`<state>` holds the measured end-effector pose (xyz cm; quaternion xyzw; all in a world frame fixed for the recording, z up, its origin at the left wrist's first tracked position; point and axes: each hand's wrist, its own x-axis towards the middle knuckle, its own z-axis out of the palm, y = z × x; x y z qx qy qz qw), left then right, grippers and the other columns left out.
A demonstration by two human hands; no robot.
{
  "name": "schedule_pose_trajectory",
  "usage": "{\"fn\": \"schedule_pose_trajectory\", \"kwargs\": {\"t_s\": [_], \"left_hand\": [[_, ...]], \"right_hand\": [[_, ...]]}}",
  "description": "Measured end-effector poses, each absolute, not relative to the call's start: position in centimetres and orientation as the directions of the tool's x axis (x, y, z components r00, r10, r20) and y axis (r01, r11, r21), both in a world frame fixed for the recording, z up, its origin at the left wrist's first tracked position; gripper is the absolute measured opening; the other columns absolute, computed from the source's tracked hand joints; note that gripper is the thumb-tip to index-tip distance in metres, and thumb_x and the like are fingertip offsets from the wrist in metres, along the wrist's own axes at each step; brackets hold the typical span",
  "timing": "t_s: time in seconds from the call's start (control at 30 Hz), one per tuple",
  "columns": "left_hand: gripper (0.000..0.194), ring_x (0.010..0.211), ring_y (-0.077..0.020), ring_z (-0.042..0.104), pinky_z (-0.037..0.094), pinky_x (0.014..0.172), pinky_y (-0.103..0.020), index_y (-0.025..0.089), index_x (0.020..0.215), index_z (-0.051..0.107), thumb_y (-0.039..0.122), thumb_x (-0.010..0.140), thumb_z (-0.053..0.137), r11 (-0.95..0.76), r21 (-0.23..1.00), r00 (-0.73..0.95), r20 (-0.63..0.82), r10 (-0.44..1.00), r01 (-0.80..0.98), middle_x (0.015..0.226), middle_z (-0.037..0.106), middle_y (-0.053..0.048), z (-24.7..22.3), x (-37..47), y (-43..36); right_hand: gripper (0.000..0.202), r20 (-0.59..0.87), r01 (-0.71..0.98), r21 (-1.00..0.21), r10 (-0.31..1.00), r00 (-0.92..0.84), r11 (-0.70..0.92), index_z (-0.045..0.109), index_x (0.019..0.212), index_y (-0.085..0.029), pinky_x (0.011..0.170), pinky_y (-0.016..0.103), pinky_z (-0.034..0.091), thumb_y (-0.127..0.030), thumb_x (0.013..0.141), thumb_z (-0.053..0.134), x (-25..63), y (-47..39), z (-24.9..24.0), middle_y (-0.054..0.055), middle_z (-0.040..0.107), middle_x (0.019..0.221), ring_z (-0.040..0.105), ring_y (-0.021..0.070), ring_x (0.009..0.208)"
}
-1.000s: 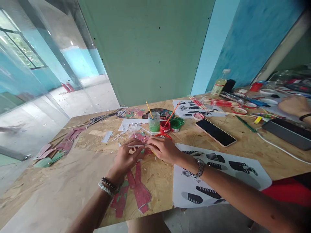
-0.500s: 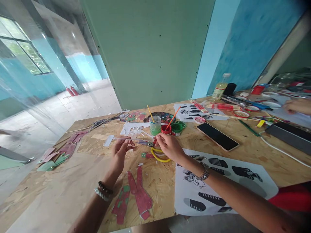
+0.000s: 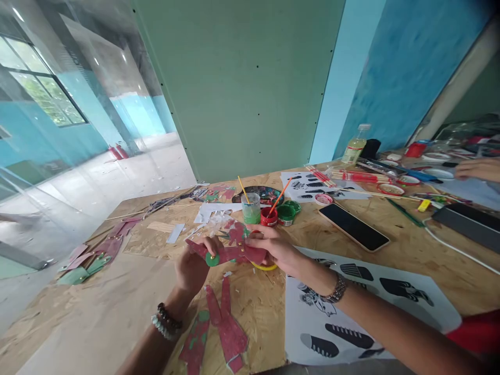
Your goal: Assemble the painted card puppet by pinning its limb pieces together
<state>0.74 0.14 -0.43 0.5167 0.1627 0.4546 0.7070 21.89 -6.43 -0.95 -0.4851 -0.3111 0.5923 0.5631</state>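
Cutout (image 3: 228,254): frame centre; I'd support its joints (image 3: 241,250).
Left hand (image 3: 190,270): pinching near one end.
Right hand (image 3: 282,251): gripping the other.

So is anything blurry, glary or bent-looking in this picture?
Head view: pale streaks and glare soften the left side around the window; the blue wall leans, probably from lens distortion; the top right corner is dark and blurred; the phone looks fairly crisp.

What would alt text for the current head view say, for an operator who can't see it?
Two bare hands, left and right, hold a red painted cutout with a green disc above a wooden table. Beyond are paint pots and a clouded cup; a phone lies to the right.
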Motion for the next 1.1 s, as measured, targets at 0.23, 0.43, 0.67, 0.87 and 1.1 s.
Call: {"fn": "schedule_pose_trajectory", "kwargs": {"t_s": [0.23, 0.43, 0.67, 0.87, 1.1], "left_hand": [[0.053, 0.064, -0.0142, 0.048, 0.043, 0.065, -0.027, 0.015, 0.054, 0.063, 0.056, 0.088, 0.058, 0.178, 0.799, 0.462, 0.137, 0.876, -0.574, 0.064, 0.045, -0.001, 0.0, 0.3, 0.6], [0.048, 0.059, -0.0156, 0.054, 0.046, 0.062, -0.029, 0.017, 0.061, 0.064, 0.056, 0.088, 0.057, 0.149, 0.912, 0.535, 0.087, 0.840, -0.383, 0.062, 0.053, -0.002, -0.5, 0.7, 0.9], [0.039, 0.084, -0.0188, 0.064, 0.048, 0.072, -0.027, 0.017, 0.103, 0.072, 0.052, 0.083, 0.075, -0.130, 0.992, 0.579, 0.106, 0.808, 0.001, 0.095, 0.071, -0.007, -1.2, 1.8, -0.1], [0.041, 0.062, -0.0132, 0.055, 0.039, 0.058, -0.024, 0.015, 0.098, 0.067, 0.052, 0.083, 0.075, -0.171, 0.974, 0.705, 0.015, 0.709, 0.151, 0.074, 0.064, -0.002, -2.6, 2.0, 0.3], [0.043, 0.058, -0.0112, 0.045, 0.034, 0.054, -0.023, 0.015, 0.095, 0.068, 0.056, 0.084, 0.071, -0.129, 0.988, 0.611, 0.053, 0.790, 0.081, 0.066, 0.051, 0.003, -2.2, 1.7, 0.8]], "right_hand": [[0.056, -0.035, -0.293, -0.955, 0.955, 0.295, 0.056, 0.066, 0.108, -0.019, 0.060, 0.024, 0.052, -0.036, 0.061, 0.090, 21.9, -6.7, -0.2, 0.000, 0.072, 0.081, 0.067, 0.0164, 0.074], [0.047, -0.044, -0.299, -0.954, 0.973, 0.225, 0.026, 0.069, 0.092, -0.018, 0.050, 0.021, 0.046, -0.043, 0.058, 0.090, 22.2, -6.2, -0.5, -0.002, 0.067, 0.071, 0.058, 0.0112, 0.058], [0.039, -0.001, -0.272, -0.959, 0.959, 0.285, 0.080, 0.066, 0.089, -0.020, 0.047, 0.022, 0.046, -0.047, 0.065, 0.084, 22.4, -6.1, -0.6, 0.000, 0.068, 0.076, 0.059, 0.0127, 0.057], [0.042, 0.026, -0.201, -0.976, 0.956, 0.292, 0.087, 0.062, 0.085, -0.021, 0.043, 0.023, 0.046, -0.056, 0.069, 0.079, 22.6, -5.7, -1.0, -0.003, 0.061, 0.068, 0.060, 0.0139, 0.054], [0.041, 0.074, -0.073, -0.992, 0.942, 0.327, 0.104, 0.060, 0.084, -0.021, 0.041, 0.022, 0.043, -0.060, 0.075, 0.071, 23.1, -5.5, -1.1, -0.005, 0.057, 0.060, 0.054, 0.0120, 0.048]]}}
